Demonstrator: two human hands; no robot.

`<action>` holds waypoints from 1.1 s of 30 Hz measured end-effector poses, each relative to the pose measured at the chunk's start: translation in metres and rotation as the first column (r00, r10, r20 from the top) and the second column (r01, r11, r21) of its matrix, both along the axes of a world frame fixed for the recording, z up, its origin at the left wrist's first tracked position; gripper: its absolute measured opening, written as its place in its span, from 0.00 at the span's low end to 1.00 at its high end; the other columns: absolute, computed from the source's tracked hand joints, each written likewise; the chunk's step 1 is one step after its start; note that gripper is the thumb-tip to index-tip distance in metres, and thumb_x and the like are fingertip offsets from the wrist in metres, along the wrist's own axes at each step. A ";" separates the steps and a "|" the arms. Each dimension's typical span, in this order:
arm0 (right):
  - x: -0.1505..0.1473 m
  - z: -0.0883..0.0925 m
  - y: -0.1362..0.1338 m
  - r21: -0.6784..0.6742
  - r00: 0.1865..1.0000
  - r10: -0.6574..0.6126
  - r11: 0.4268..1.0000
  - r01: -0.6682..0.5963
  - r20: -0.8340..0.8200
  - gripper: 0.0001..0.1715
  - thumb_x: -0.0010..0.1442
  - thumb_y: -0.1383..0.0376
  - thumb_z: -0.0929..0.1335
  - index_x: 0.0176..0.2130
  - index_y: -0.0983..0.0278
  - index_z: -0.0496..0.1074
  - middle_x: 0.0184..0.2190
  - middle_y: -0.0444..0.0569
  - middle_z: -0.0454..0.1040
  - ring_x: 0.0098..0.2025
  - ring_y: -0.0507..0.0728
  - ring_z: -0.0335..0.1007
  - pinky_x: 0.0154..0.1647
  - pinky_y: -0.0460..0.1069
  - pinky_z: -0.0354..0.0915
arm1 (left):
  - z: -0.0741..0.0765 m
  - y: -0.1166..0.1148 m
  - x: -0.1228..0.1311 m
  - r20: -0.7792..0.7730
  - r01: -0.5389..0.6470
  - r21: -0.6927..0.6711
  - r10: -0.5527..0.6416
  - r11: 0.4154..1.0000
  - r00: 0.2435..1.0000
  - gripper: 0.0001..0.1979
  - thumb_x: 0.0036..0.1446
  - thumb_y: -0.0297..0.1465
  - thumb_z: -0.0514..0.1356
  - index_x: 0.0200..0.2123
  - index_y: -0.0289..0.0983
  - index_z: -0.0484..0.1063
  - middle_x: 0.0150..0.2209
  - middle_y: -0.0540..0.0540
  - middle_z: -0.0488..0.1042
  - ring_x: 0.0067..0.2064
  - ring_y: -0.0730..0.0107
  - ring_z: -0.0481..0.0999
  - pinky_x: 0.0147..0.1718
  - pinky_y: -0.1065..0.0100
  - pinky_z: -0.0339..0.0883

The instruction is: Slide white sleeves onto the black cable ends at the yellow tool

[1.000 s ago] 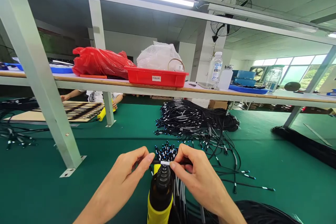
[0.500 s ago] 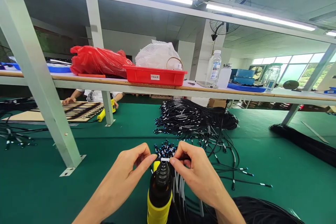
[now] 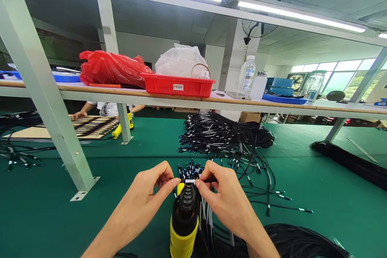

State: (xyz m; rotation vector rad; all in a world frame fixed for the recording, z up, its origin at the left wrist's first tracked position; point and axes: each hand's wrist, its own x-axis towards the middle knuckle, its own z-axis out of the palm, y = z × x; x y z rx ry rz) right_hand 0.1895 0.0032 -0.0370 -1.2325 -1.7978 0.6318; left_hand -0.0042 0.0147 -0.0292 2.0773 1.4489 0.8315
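1. Heat gun [image 3: 183, 238]: yellow and black, upright at the green work surface [image 3: 54, 221], coiled nozzle [image 3: 187, 199] pointing up. Serves as reference for all positions below.
2. Black cable bundle [image 3: 299, 242]: to the right of the heat gun, near the wearer.
3. Left hand [image 3: 152, 197]: above and left of the heat gun; thumb and forefinger pinched narrow on the black cable [image 3: 183, 180].
4. Right hand [image 3: 225, 197]: above and right of the heat gun; thumb and forefinger pinched narrow on the same cable.
5. White sleeve [image 3: 190, 181]: on the cable between both hands, directly over the heat gun's nozzle tip; contact with the tip cannot be determined.
6. Blue-tipped cable ends [image 3: 191, 169]: clustered just beyond the heat gun.
7. Cable heap [image 3: 217, 131]: farther beyond the heat gun, slightly right.
8. Co-worker's hand [image 3: 79, 115]: far left beyond the heat gun, at a cable-covered board [image 3: 90, 125].
9. Shelf [image 3: 136, 96]: raised beyond the heat gun; carries a red plastic tray [image 3: 154, 86].
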 end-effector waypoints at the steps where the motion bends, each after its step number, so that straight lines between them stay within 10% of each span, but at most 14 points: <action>1: 0.000 0.000 0.000 0.002 1.000 -0.002 1.000 0.002 0.002 0.09 0.59 0.68 0.64 0.26 0.62 0.62 0.25 0.41 0.68 0.27 0.50 0.63 0.26 0.44 0.58 | 0.000 0.000 0.000 0.000 0.003 0.004 -0.003 1.000 1.000 0.18 0.61 0.47 0.51 0.27 0.41 0.61 0.26 0.54 0.65 0.30 0.70 0.63 0.27 0.71 0.56; 33: 0.009 0.003 -0.006 0.078 0.998 0.001 0.997 -0.006 0.062 0.10 0.60 0.71 0.66 0.29 0.62 0.73 0.27 0.40 0.74 0.29 0.50 0.66 0.30 0.45 0.58 | -0.004 -0.001 -0.004 -0.142 -0.018 0.034 0.023 0.999 0.990 0.24 0.65 0.49 0.41 0.23 0.40 0.58 0.23 0.54 0.63 0.27 0.69 0.61 0.28 0.68 0.52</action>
